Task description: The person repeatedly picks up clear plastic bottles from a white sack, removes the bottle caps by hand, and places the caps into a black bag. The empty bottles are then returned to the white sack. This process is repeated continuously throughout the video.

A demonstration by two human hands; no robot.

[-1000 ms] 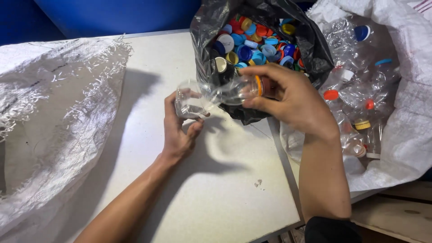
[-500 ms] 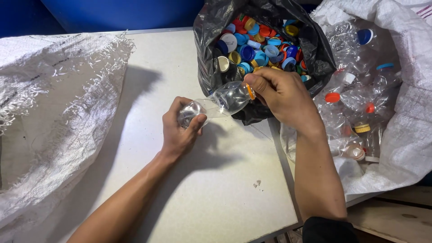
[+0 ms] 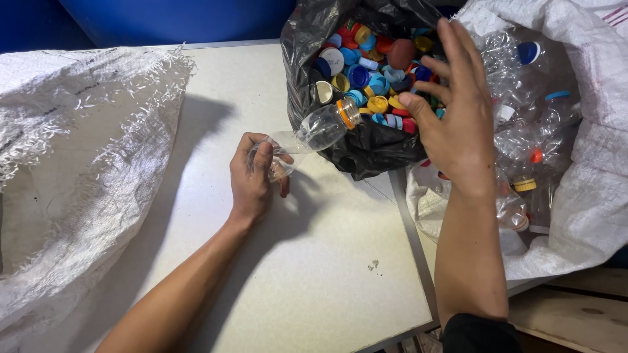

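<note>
The left hand (image 3: 255, 173) grips the base of a small clear plastic bottle (image 3: 307, 136), fingers wrapped around it, neck with its orange ring tilted up toward the black plastic bag of coloured caps (image 3: 366, 147). The right hand (image 3: 458, 117) hovers over the bag, fingers spread, holding nothing. The risk: held only by its end, the thin bottle could slip or buckle and drop onto the white worktop (image 3: 327, 261). It looks empty, capless and crinkled.
</note>
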